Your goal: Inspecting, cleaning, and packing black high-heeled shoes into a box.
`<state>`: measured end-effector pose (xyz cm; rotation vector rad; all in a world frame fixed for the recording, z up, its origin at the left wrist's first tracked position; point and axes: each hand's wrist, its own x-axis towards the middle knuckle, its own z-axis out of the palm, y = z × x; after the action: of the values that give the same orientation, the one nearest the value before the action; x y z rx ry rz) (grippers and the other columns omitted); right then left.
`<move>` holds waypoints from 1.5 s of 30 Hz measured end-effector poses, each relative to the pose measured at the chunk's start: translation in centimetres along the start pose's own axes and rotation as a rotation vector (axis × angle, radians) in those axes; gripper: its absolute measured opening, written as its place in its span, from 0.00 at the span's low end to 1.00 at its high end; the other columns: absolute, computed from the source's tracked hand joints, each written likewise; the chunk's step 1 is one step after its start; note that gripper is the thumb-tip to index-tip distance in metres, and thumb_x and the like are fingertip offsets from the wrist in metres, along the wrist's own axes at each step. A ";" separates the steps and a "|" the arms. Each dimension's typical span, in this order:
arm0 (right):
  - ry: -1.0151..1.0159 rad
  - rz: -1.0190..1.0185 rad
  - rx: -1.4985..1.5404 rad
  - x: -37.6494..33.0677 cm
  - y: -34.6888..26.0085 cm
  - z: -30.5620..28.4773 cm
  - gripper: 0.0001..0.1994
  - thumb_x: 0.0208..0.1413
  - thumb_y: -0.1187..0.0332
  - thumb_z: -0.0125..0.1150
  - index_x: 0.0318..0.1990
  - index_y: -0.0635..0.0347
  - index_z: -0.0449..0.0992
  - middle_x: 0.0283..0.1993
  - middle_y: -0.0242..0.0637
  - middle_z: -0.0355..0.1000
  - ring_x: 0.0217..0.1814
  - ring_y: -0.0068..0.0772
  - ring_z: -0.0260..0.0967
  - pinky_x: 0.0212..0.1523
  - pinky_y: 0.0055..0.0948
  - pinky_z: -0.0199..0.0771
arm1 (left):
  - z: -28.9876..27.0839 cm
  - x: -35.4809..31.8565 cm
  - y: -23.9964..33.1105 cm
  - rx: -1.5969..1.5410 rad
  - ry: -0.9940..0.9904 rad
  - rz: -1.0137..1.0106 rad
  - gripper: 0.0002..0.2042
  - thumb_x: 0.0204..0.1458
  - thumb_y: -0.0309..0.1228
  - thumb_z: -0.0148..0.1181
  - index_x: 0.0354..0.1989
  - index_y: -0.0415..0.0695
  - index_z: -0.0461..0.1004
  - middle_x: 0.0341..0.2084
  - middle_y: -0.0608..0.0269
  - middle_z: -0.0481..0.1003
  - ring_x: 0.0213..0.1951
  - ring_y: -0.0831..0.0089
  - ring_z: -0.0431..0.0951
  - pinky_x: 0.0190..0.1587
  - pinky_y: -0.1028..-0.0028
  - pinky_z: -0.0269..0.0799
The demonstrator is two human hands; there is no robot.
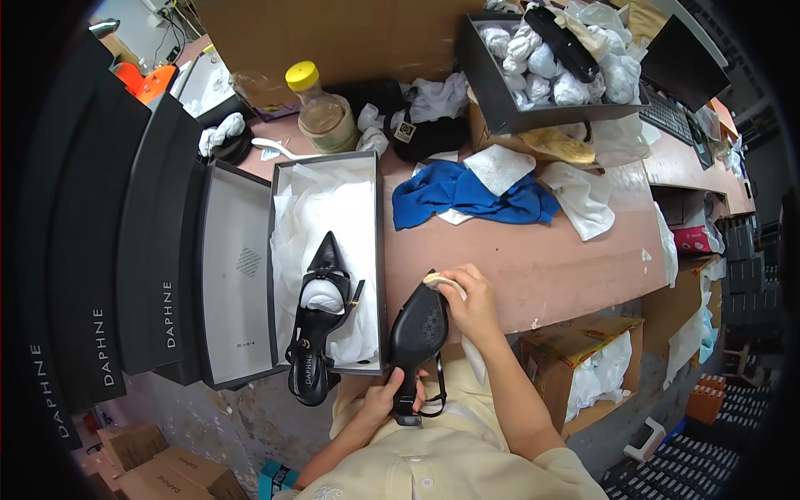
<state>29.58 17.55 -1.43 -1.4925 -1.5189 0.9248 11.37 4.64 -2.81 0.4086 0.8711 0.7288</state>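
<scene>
- I stand at the near edge of a long pinkish-brown worktable (533, 258), cluttered along its far side, with a stack of closed black shoe boxes (108, 250) piled at its left end.
- My left hand (390, 398) is down near my chest, fingers wrapped tight around the heel end of a black high-heeled shoe (419, 329), which I hold sole-up over the table's near edge, its thin strap looping below.
- My right hand (472, 304) sits at the toe of that shoe, fingers pinched closed on a pale cloth (444, 283) pressed against the sole; the cloth's tail hangs down past my wrist.
- Just left of the shoe lies an open shoe box (379, 250) lined with white tissue paper (333, 208). Inside it lies the matching black heel (321, 308), pointed toe toward the far side, white stuffing in it, its heel hanging out over the box's near rim.
- The box's lid (237, 267) lies open to its left, pale inside.
- Far right, a dark grey bin (500, 104) holds many balls of crumpled white paper and a long black item on top.
- Far centre stands a clear jar with a yellow cap (321, 108), partly filled with something brownish.
- Between jar and bin lie a blue cloth (467, 192) and white rags.
- Below the table on my right, an open cardboard carton (567, 367) holds more white paper.
</scene>
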 end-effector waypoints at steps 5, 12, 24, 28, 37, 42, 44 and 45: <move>-0.221 -0.251 0.148 -2.3 -3.2 -0.6 0.06 0.43 0.76 0.61 0.32 0.61 0.76 0.31 0.39 0.68 0.35 0.35 0.69 0.35 0.29 0.68 | -0.5 0.1 -0.3 0.039 -0.014 0.055 0.26 0.59 0.49 0.41 0.45 0.32 0.64 0.23 0.57 0.73 0.20 0.74 0.72 0.25 0.77 0.68; -0.192 -0.086 -0.079 -0.5 -3.6 0.8 0.07 0.42 0.74 0.62 0.31 0.56 0.76 0.29 0.38 0.68 0.30 0.40 0.69 0.31 0.32 0.70 | 0.2 -0.4 -0.6 0.077 0.056 0.035 0.23 0.59 0.48 0.43 0.39 0.34 0.66 0.21 0.54 0.73 0.18 0.70 0.72 0.21 0.74 0.69; 0.186 -0.089 -0.123 0.0 0.4 -3.7 0.06 0.52 0.71 0.57 0.36 0.63 0.74 0.31 0.36 0.69 0.33 0.32 0.68 0.34 0.26 0.67 | 0.7 -0.6 1.3 -0.305 -0.245 -0.058 0.32 0.57 0.52 0.27 0.51 0.31 0.61 0.31 0.49 0.73 0.27 0.68 0.74 0.30 0.74 0.69; 0.301 0.319 0.516 -2.0 -0.3 -8.2 0.08 0.55 0.70 0.57 0.40 0.62 0.73 0.36 0.27 0.70 0.35 0.17 0.64 0.35 0.19 0.65 | 3.4 -1.2 2.5 -0.384 -0.333 -0.066 0.31 0.55 0.46 0.28 0.56 0.30 0.56 0.34 0.50 0.70 0.28 0.68 0.74 0.32 0.76 0.69; 0.624 -0.012 0.160 0.0 1.8 -19.5 0.10 0.56 0.69 0.57 0.41 0.66 0.72 0.39 0.31 0.71 0.41 0.19 0.65 0.43 0.19 0.64 | 7.7 0.2 7.0 0.130 -0.244 0.253 0.28 0.58 0.44 0.40 0.59 0.35 0.55 0.34 0.60 0.67 0.30 0.77 0.69 0.33 0.79 0.66; 0.811 -0.157 -0.173 4.6 5.1 -21.6 0.13 0.57 0.65 0.57 0.39 0.69 0.73 0.36 0.33 0.71 0.38 0.21 0.65 0.41 0.21 0.64 | 10.4 3.8 8.0 0.660 0.131 0.583 0.26 0.48 0.33 0.62 0.55 0.37 0.64 0.39 0.54 0.71 0.38 0.74 0.72 0.41 0.74 0.68; 0.791 -0.117 -0.191 4.9 5.2 -21.2 0.13 0.56 0.65 0.57 0.40 0.69 0.73 0.36 0.34 0.71 0.38 0.22 0.65 0.41 0.21 0.64 | 10.2 6.2 7.2 0.778 0.194 0.615 0.23 0.49 0.32 0.61 0.54 0.38 0.65 0.33 0.58 0.71 0.31 0.75 0.71 0.34 0.76 0.67; 0.783 -0.091 -0.206 4.8 5.2 -21.3 0.13 0.56 0.65 0.57 0.40 0.69 0.72 0.36 0.34 0.71 0.38 0.22 0.65 0.41 0.21 0.64 | 9.9 7.6 6.4 0.746 0.211 0.558 0.22 0.50 0.31 0.60 0.53 0.38 0.66 0.30 0.62 0.71 0.28 0.78 0.70 0.31 0.78 0.66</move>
<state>51.14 21.85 2.89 -1.6406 -1.0923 0.0784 20.00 14.14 2.73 1.2938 1.2391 0.9502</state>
